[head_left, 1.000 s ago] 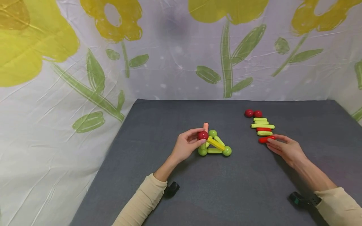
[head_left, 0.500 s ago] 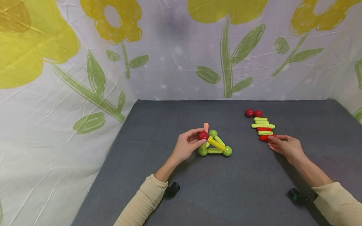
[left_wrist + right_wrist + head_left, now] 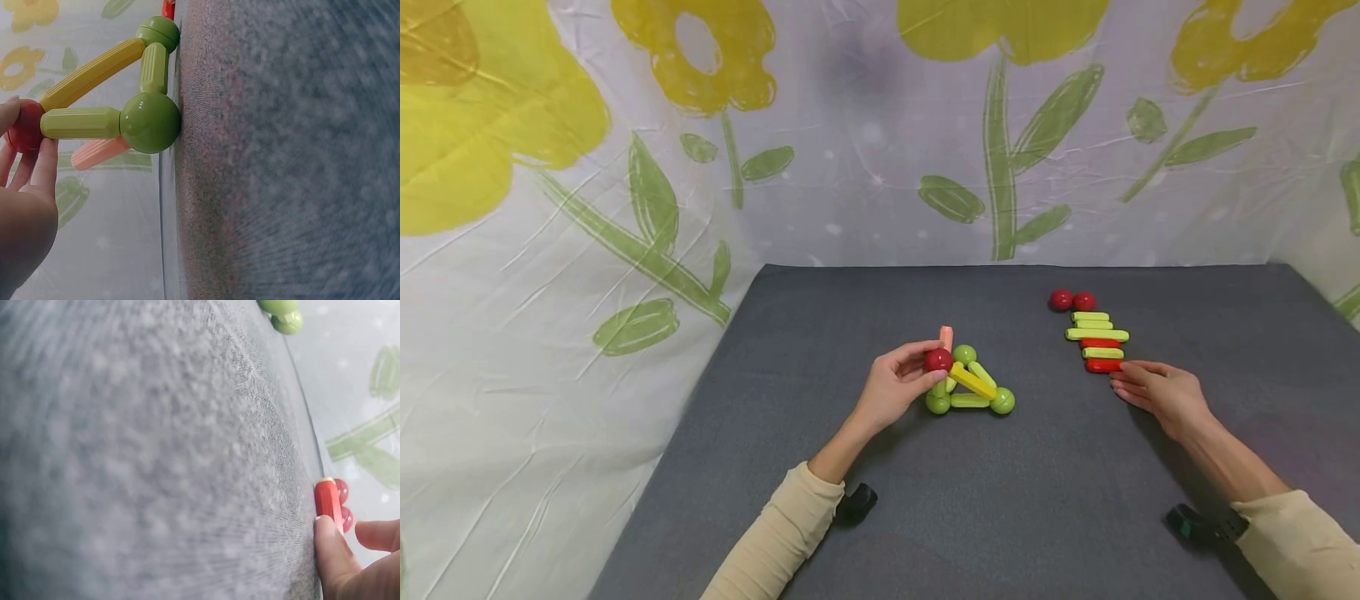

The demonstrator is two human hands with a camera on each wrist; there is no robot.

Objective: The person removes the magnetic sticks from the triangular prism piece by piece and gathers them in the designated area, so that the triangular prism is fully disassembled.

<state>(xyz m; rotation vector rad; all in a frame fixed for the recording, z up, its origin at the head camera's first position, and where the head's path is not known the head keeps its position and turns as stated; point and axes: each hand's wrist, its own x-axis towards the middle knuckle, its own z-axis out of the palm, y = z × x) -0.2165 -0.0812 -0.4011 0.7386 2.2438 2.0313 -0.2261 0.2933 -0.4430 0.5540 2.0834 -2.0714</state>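
Note:
My left hand (image 3: 887,390) pinches a red ball (image 3: 938,359) at the top of a frame of magnetic sticks and balls. From that ball a yellow stick (image 3: 973,382) and a light green stick (image 3: 81,124) slope to green balls (image 3: 1002,401) at the base. Light green sticks (image 3: 970,401) join the base balls, and a pink stick (image 3: 947,338) juts out behind. Over to the right, my right hand (image 3: 1165,400) has its thumb against the end of a red stick (image 3: 1102,365), the nearest in a row; its index finger stands apart from the thumb.
Beyond that stick lie several light green sticks (image 3: 1096,335) and another red one, side by side on the dark table (image 3: 1000,500). Two loose red balls (image 3: 1061,300) sit past the row. A flowered cloth (image 3: 865,167) hangs behind the table.
The red stick has moved slightly away from me, up against the row, and lies straighter. My right fingers have drawn back to its right end. The left hand has stayed put.

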